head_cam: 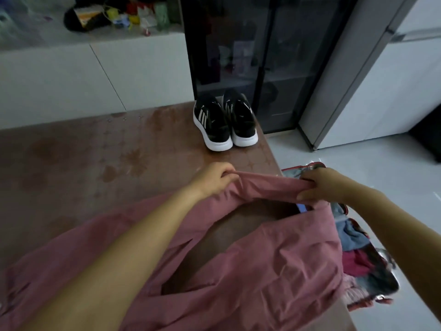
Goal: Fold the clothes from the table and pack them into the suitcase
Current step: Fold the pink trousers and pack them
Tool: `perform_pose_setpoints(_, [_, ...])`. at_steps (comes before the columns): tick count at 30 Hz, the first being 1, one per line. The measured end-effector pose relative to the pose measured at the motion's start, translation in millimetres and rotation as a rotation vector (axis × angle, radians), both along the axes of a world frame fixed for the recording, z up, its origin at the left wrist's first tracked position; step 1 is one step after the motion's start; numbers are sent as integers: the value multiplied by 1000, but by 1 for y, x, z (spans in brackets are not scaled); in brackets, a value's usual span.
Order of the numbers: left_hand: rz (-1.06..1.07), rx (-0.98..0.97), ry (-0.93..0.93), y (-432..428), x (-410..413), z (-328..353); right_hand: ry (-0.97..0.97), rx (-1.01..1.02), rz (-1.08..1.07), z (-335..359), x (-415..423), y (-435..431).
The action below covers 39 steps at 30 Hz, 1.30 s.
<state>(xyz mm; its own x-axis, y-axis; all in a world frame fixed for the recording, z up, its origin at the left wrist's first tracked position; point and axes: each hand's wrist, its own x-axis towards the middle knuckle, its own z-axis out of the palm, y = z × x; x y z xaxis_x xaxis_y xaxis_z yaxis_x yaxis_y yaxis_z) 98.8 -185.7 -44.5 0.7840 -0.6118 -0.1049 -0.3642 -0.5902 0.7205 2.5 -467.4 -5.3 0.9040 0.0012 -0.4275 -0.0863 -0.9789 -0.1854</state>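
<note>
A dusty pink garment [262,271] lies spread over the near part of the brown table [95,151], its right side hanging past the table's edge. My left hand [216,177] pinches one end of a bunched strip of its fabric. My right hand [322,185] grips the other end, out past the table's right edge. Below my right arm, on the floor, lies the open suitcase [372,271] with several folded clothes in blue, red and pink inside.
A pair of black sneakers [225,123] with white soles stands at the table's far right corner. Behind are a dark glass cabinet [262,56], a white counter [71,68] with clutter, and a grey fridge [381,80]. Pale floor tiles [358,158] lie right of the table.
</note>
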Motion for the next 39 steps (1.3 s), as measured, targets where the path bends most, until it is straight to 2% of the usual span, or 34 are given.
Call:
perform_pose_setpoints(2, [59, -52, -42, 6, 6, 4, 52, -43, 11, -9, -1, -5])
perform_pose_setpoints(6, [176, -84, -61, 23, 14, 9, 92, -4, -28, -26, -5, -20])
perform_pose_setpoints(10, [180, 16, -45, 36, 17, 14, 21, -249, -96, -20, -3, -49])
perform_pose_setpoints(12, [55, 106, 118, 36, 11, 23, 5, -280, -167, -9, 3, -65])
perform_pose_setpoints(14, [-58, 110, 432, 37, 2, 36, -1, -204, -236, 8, 11, -77])
perform_pose_setpoints(17, [-130, -11, 928, 51, -3, 54, -156, 160, -486, 31, 23, -84])
perform_pose_setpoints(19, [-87, -108, 1051, 61, 2, 56, -258, 328, -647, 36, 32, -87])
perform_pose_setpoints(20, [-19, -132, 1002, 63, 5, 52, -297, 350, -692, 35, 38, -87])
perform_pose_setpoints(21, [84, -122, 866, 63, 8, 47, -340, 314, -704, 33, 44, -84])
perform_pose_setpoints(24, [365, 25, 252, 67, 19, 21, -510, 43, -705, 18, 59, -67])
perform_pose_setpoints(25, [423, 39, 150, 73, 22, 13, -536, -2, -710, 13, 63, -59])
perform_pose_setpoints(27, [495, 65, 91, 95, 27, -3, -517, -43, -633, -1, 66, -41])
perform_pose_setpoints(33, [488, 458, 69, 199, 3, -39, -280, -131, -73, -46, 39, 33])
perform_pose_setpoints(37, [492, 632, 35, 278, -29, -41, -461, -246, 356, -83, 9, 66])
perform_pose_setpoints(39, [437, 722, -14, 310, -43, -47, -545, -247, 454, -96, 0, 71])
